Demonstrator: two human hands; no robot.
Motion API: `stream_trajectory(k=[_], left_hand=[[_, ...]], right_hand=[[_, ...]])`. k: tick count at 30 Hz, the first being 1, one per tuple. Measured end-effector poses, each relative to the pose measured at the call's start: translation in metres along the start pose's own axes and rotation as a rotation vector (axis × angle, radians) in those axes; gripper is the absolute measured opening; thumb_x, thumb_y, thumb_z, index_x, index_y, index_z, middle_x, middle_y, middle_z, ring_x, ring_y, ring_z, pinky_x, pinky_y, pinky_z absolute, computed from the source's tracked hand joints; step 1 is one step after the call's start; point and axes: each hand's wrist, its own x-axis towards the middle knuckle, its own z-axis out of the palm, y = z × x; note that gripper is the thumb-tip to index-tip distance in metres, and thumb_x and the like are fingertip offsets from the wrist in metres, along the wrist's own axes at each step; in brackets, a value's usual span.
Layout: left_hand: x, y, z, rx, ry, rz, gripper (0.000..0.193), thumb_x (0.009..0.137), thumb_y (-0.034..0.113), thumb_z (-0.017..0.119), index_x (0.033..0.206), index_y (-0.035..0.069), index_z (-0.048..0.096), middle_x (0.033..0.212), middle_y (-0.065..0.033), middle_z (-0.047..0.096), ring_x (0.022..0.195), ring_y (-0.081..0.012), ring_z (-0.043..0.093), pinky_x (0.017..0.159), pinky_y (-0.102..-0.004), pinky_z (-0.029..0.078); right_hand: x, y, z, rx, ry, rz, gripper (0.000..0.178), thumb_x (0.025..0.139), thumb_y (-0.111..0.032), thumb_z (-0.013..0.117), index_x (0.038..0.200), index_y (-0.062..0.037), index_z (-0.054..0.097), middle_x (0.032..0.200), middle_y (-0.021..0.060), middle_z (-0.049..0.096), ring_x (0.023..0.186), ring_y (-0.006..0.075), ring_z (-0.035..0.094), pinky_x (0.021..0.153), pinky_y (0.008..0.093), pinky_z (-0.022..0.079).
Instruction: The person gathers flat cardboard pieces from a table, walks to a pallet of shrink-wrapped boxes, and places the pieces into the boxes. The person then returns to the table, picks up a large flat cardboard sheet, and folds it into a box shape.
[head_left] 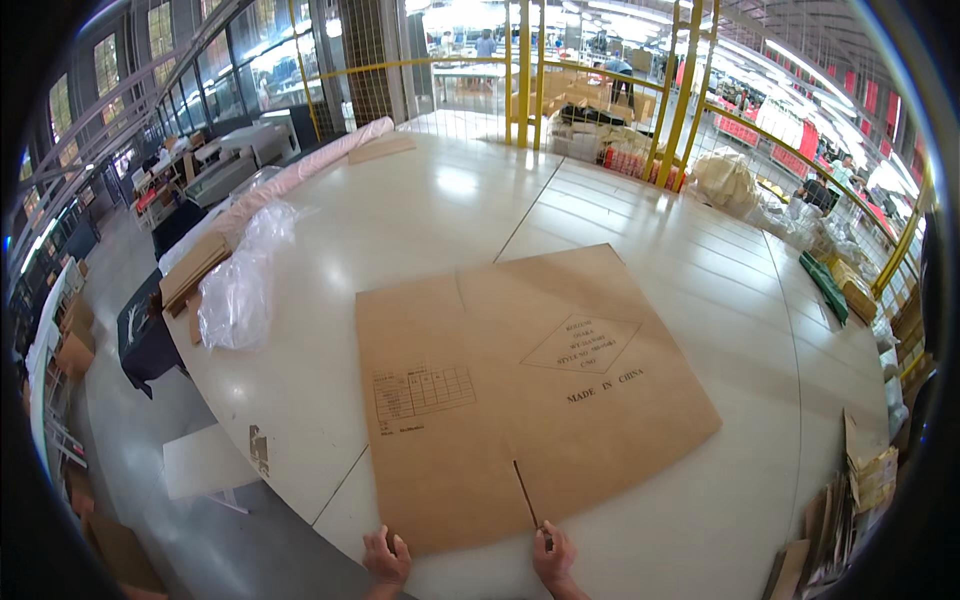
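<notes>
A flattened brown cardboard box (520, 400) lies on the pale table in front of me, with a printed grid at its left and a printed diamond at its right. A dark slot cuts into its near edge. My left hand (386, 558) is closed on the near left corner of the cardboard. Farther right along the same edge, my right hand (553, 555) pinches the board beside the slot's end. The fingers underneath the board are partly hidden.
Clear plastic film (245, 280), folded cardboard (195, 270) and a long pink roll (310, 155) line the table's left side. Flat cardboard pieces (830, 510) stand at the near right. A green bundle (824, 285) lies by the right edge. Yellow-framed mesh fencing (525, 75) rises behind.
</notes>
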Motion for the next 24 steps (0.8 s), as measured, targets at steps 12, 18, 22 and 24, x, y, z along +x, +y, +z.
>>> stream_trajectory(k=[12,18,22,24], left_hand=[[-0.003,0.007,-0.002,0.028,0.013,-0.042,0.032,0.091,0.028,0.055,0.114,0.006,0.060,0.100,-0.0194,0.065,0.090,-0.0383,0.061,0.076,-0.0469,0.053],[-0.007,0.004,0.003,0.036,0.026,-0.093,0.032,0.090,0.029,0.056,0.115,0.009,0.059,0.099,-0.0186,0.064,0.091,-0.0369,0.061,0.076,-0.0467,0.053],[-0.006,0.003,0.003,0.022,0.011,-0.089,0.034,0.089,0.030,0.057,0.117,0.011,0.058,0.102,-0.0184,0.063,0.092,-0.0365,0.062,0.077,-0.0464,0.053],[-0.006,0.004,0.002,0.013,0.027,-0.049,0.034,0.087,0.027,0.058,0.115,0.009,0.057,0.100,-0.0175,0.062,0.090,-0.0365,0.061,0.073,-0.0470,0.052]], right_hand=[[-0.006,0.006,0.000,0.100,0.045,0.050,0.043,0.080,-0.013,0.071,0.120,-0.0027,0.057,0.087,0.0033,0.067,0.059,0.0144,0.059,0.054,0.0282,0.049],[-0.015,0.026,0.016,0.321,0.062,0.279,0.051,0.083,-0.012,0.069,0.128,0.0027,0.050,0.095,0.0069,0.063,0.066,0.0113,0.059,0.060,0.0259,0.051],[-0.007,0.034,0.032,0.688,0.139,0.582,0.046,0.085,-0.010,0.069,0.125,0.0029,0.051,0.095,0.0045,0.061,0.073,0.0097,0.058,0.063,0.0248,0.050],[0.002,0.020,0.024,0.752,0.112,0.678,0.041,0.085,-0.008,0.068,0.122,0.0021,0.053,0.094,0.0039,0.061,0.075,0.0100,0.057,0.064,0.0244,0.050]])
